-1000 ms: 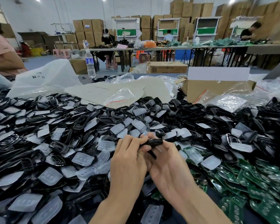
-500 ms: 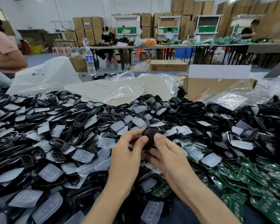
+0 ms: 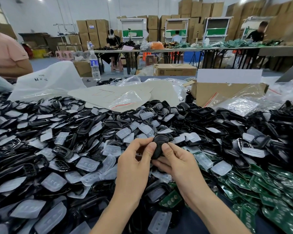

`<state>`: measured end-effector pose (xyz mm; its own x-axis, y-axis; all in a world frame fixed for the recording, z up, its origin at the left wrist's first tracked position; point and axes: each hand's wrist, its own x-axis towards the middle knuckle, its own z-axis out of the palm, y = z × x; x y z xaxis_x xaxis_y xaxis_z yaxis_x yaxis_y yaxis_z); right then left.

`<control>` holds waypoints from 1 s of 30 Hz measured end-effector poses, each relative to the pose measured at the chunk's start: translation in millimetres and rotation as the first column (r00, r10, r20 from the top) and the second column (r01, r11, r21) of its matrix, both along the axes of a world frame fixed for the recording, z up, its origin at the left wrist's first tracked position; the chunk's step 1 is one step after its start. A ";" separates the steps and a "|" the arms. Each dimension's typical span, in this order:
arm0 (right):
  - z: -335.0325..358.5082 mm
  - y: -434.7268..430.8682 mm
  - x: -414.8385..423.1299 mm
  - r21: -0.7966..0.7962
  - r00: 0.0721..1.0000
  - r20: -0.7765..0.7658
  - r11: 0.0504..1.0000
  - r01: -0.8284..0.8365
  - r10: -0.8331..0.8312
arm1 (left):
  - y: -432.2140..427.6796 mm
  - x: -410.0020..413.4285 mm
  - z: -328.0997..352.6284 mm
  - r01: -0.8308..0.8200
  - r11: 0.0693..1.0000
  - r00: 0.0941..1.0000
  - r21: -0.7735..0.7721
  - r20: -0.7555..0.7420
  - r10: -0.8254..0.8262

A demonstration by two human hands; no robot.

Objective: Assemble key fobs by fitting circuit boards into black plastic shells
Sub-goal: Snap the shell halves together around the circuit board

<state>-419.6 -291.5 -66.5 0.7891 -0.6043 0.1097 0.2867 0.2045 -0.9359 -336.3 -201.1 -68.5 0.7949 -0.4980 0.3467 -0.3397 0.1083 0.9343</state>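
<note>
1. The left hand [image 3: 134, 166] and the right hand [image 3: 179, 162] meet above the middle of the table [image 3: 193, 222], a little back from its near edge, and hold one black key fob shell [image 3: 159, 144] between them.
2. The shell is lifted clear of the heap below, standing roughly upright with its rounded end at the top.
3. The left hand pinches the shell's left side: the thumb presses on the face turned to the camera, and the curled fingers reach behind it.
4. The right hand grips the right side and the bottom: its thumb lies on the same face, just beside the left thumb, and its fingers curl underneath the shell.
5. I cannot tell whether a board is inside the shell.
6. A deep heap of loose black shells [image 3: 63, 152] covers the table from the left edge through the middle to the right, mixed with translucent button pads [image 3: 87, 164].
7. Green circuit boards [image 3: 269, 186] are piled towards the near right corner; one of them [image 3: 169, 200] lies just below the right wrist.
8. Towards the far edge lie beige sheets [image 3: 162, 92] with a clear zip bag [image 3: 125, 100] on top.
9. A white plastic bag [image 3: 46, 80] sits at the far left, and an open cardboard box [image 3: 227, 93] at the far right.
10. A water bottle [image 3: 94, 65] stands upright at the far edge.
11. A person in a pink shirt [image 3: 5, 54] is beside the far left corner.
</note>
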 end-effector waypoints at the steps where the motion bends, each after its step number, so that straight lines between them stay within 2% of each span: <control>1: 0.1 0.3 0.1 0.004 1.000 0.002 1.000 0.001 -0.001 | 0.0 -0.4 -0.1 0.005 1.000 1.000 -0.003 -0.005 -0.005; 5: 1.9 -0.4 -0.8 0.007 1.000 -0.002 1.000 -0.015 0.015 | 0.4 0.6 1.0 0.027 0.999 0.998 -0.028 -0.056 -0.028; 8: 5.3 -1.9 -2.9 -0.013 0.999 -0.002 0.999 -0.039 0.039 | 0.7 2.8 2.2 0.102 0.992 0.979 -0.078 -0.171 -0.114; 12: 5.5 -4.7 -5.0 -0.028 0.997 0.014 0.997 -0.075 0.075 | 0.2 2.8 3.1 0.174 0.965 0.896 -0.197 -0.375 -0.238; 16: 3.8 -4.9 -6.7 -0.102 0.998 0.003 0.993 -0.065 0.066 | -1.9 0.4 6.1 0.212 0.917 0.794 -0.337 -0.488 -0.363; 19: 3.0 -4.8 -7.0 -0.160 0.998 0.007 0.986 -0.053 0.055 | -3.3 -1.9 7.1 0.197 0.896 0.744 -0.398 -0.534 -0.401; 24: 5.8 -2.8 -7.5 -0.281 0.999 0.001 0.959 -0.043 0.045 | -4.0 -4.0 8.8 0.194 0.896 0.691 -0.399 -0.593 -0.413; 27: 5.8 -2.3 -8.3 -0.333 1.000 -0.009 0.943 -0.010 0.007 | -3.7 -3.2 9.4 0.203 0.892 0.682 -0.403 -0.596 -0.424; 30: 7.5 0.4 -8.6 -0.308 1.000 0.006 0.951 0.004 -0.002 | -4.0 -4.7 9.8 0.209 0.891 0.693 -0.402 -0.582 -0.426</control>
<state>-428.1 -291.1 -59.1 0.7863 -0.5428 0.2953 0.2926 -0.0939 -0.9516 -341.0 -205.1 -58.7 0.6858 -0.7276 -0.0169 0.4316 0.3879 0.8144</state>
